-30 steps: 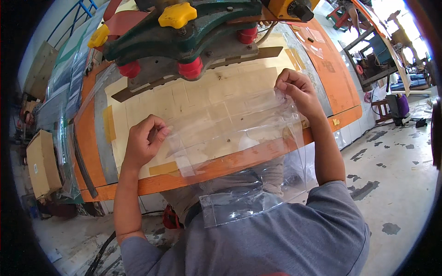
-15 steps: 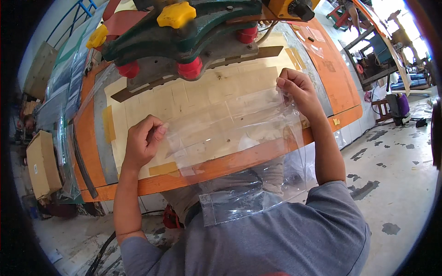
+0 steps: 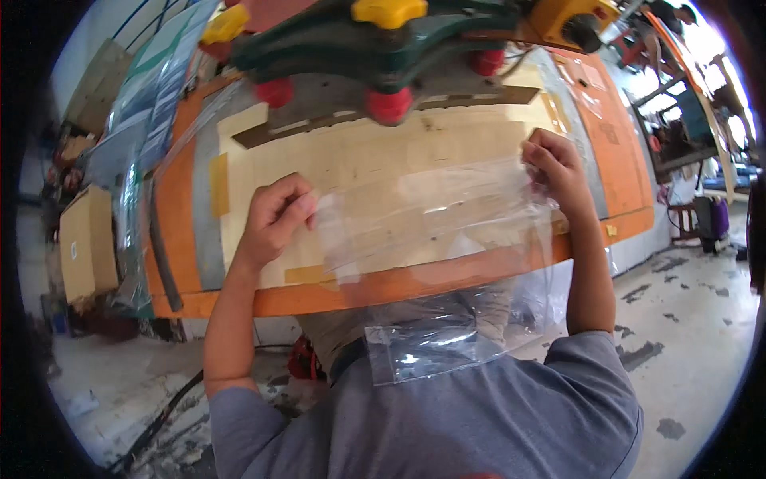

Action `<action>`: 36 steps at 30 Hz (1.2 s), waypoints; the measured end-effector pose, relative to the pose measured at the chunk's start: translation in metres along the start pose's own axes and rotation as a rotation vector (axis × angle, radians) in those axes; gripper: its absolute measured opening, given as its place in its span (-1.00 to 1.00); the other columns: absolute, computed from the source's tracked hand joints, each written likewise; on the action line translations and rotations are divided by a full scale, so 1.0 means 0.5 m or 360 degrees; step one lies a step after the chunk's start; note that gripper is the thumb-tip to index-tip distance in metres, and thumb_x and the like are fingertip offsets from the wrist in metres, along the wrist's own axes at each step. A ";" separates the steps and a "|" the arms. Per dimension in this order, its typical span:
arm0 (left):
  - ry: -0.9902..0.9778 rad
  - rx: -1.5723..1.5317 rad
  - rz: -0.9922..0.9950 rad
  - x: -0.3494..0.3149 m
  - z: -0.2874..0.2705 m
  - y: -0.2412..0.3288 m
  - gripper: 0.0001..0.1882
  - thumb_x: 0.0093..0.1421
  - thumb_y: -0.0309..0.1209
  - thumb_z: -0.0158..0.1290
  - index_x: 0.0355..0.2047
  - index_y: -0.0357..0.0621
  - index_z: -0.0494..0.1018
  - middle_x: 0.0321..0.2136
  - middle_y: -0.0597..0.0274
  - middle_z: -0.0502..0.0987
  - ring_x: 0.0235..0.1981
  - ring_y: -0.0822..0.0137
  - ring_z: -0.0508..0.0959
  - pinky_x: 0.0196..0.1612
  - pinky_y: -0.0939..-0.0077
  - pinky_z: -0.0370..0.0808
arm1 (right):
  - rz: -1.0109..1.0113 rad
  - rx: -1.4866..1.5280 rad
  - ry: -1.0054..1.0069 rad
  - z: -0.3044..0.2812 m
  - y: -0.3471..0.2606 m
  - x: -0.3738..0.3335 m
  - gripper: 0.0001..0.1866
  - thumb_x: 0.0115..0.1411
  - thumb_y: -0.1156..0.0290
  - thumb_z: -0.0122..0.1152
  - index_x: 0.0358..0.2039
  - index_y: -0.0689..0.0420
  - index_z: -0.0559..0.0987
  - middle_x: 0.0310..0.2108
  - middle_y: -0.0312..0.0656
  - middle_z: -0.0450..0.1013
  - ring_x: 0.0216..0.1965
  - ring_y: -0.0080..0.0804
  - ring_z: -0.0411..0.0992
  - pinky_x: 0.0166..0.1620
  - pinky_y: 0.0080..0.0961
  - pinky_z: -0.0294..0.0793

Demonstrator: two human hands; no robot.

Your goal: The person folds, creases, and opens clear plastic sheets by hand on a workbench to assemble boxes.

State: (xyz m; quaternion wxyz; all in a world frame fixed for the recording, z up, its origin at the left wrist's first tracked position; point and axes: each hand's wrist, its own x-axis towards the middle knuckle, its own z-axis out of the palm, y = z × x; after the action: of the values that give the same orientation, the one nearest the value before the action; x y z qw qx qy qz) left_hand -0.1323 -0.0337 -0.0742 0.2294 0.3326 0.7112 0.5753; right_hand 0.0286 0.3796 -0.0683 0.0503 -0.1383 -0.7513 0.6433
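Observation:
A clear plastic sheet [image 3: 431,227], creased and folded, stretches between my two hands. Its far part lies over a pale board [image 3: 343,168], while its near part hangs past the orange table's front edge toward my lap. My left hand [image 3: 279,217] is closed in a pinch at the sheet's far left corner. At the far right corner, the thumb and fingers of my right hand [image 3: 561,169] are closed on the plastic. Beyond the sheet, a dark green press head [image 3: 383,52] with yellow knobs and red feet hangs above the board, carrying a long metal bar [image 3: 479,97].
The orange table [image 3: 614,160] has yellow tape [image 3: 219,185] by the board. At left are a cardboard box [image 3: 88,247] and stacked plastic sheeting [image 3: 148,104]. A yellow control box [image 3: 570,22] with a black knob sits upper right. Another person [image 3: 658,48] is in the far right background.
The view has shifted, so the press and table appear farther up and to the right. Both hands still hold the sheet stretched; its grip looks much the same.

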 end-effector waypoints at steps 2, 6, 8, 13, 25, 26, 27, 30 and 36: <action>-0.0021 -0.0056 0.0012 0.004 -0.001 -0.002 -0.72 0.41 -0.29 0.06 -0.39 -0.21 0.40 -0.50 0.37 0.36 -0.47 0.51 0.43 -0.37 0.54 0.43 | 0.0025 -0.0027 0.0119 -0.004 0.001 -0.003 -0.69 0.40 0.21 0.20 -0.44 0.10 0.48 -0.58 -0.46 0.33 -0.60 -0.72 0.31 -0.54 -0.69 0.29; -0.0152 -0.0248 -0.0049 0.006 -0.008 0.008 -0.78 0.45 -0.37 0.01 -0.35 -0.21 0.42 -0.45 0.34 0.44 -0.41 0.47 0.49 -0.28 0.53 0.43 | 0.0020 0.0011 0.0065 -0.005 0.002 0.000 -0.68 0.41 0.19 0.21 -0.44 0.10 0.49 -0.59 -0.46 0.33 -0.62 -0.73 0.30 -0.56 -0.70 0.25; -0.0202 -0.0328 -0.0111 0.006 -0.010 0.015 -0.74 0.47 -0.31 0.02 -0.33 -0.21 0.43 -0.44 0.33 0.45 -0.40 0.45 0.49 -0.27 0.52 0.44 | -0.0040 -0.0036 0.0052 -0.006 0.012 0.005 -0.67 0.41 0.16 0.22 -0.43 0.11 0.50 -0.62 -0.45 0.32 -0.66 -0.73 0.27 -0.58 -0.69 0.21; -0.0230 -0.0346 -0.0105 0.004 -0.014 0.011 -0.73 0.49 -0.28 0.01 -0.32 -0.22 0.43 -0.43 0.32 0.45 -0.37 0.43 0.50 -0.24 0.51 0.45 | -0.0048 -0.0051 0.0072 -0.002 0.017 0.008 -0.65 0.42 0.15 0.21 -0.43 0.12 0.51 -0.65 -0.46 0.30 -0.69 -0.73 0.24 -0.59 -0.69 0.18; -0.0283 -0.0436 -0.0188 0.001 -0.021 0.009 -0.78 0.38 -0.46 0.01 -0.02 -0.27 0.48 -0.19 0.23 0.58 -0.15 0.38 0.58 0.04 0.45 0.46 | -0.0082 -0.0022 0.0119 -0.007 0.016 0.007 -0.69 0.44 0.20 0.19 -0.41 0.11 0.50 -0.65 -0.48 0.30 -0.68 -0.75 0.23 -0.59 -0.72 0.16; -0.0289 -0.0474 -0.0167 0.002 -0.018 0.007 -0.78 0.37 -0.47 0.02 -0.01 -0.26 0.48 -0.18 0.23 0.59 -0.12 0.37 0.60 0.07 0.44 0.45 | -0.0077 -0.0003 0.0125 -0.007 0.015 0.007 -0.69 0.44 0.20 0.18 -0.41 0.11 0.50 -0.65 -0.48 0.30 -0.68 -0.75 0.23 -0.59 -0.72 0.17; -0.0296 -0.0513 -0.0147 0.002 -0.016 0.004 -0.77 0.36 -0.48 0.02 -0.01 -0.26 0.47 -0.16 0.22 0.60 -0.08 0.35 0.61 0.10 0.43 0.44 | -0.0077 -0.0003 0.0124 -0.006 0.013 0.007 -0.69 0.44 0.20 0.18 -0.41 0.11 0.50 -0.65 -0.48 0.30 -0.68 -0.75 0.23 -0.59 -0.72 0.17; -0.0357 -0.0476 -0.0040 0.001 -0.014 -0.004 -0.71 0.33 -0.49 0.04 0.04 -0.25 0.43 -0.12 0.18 0.62 0.01 0.31 0.62 0.16 0.39 0.43 | -0.0096 -0.0022 0.0155 -0.006 0.011 0.006 -0.69 0.44 0.21 0.18 -0.41 0.11 0.50 -0.64 -0.48 0.30 -0.67 -0.76 0.23 -0.58 -0.71 0.18; -0.0374 -0.0446 -0.0016 0.003 -0.014 0.004 -0.64 0.28 -0.47 0.09 0.08 -0.26 0.39 -0.11 0.13 0.62 0.01 0.28 0.63 0.17 0.35 0.44 | -0.0113 0.0050 0.0141 -0.008 0.012 0.005 -0.69 0.43 0.20 0.18 -0.41 0.11 0.50 -0.63 -0.47 0.30 -0.66 -0.75 0.22 -0.57 -0.70 0.18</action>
State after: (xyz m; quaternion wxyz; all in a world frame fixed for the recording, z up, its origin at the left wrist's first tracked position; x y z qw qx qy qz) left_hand -0.1378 -0.0371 -0.0703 0.3580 0.3587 0.5941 0.6247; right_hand 0.0279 0.3849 -0.0738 0.1086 -0.1391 -0.7427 0.6459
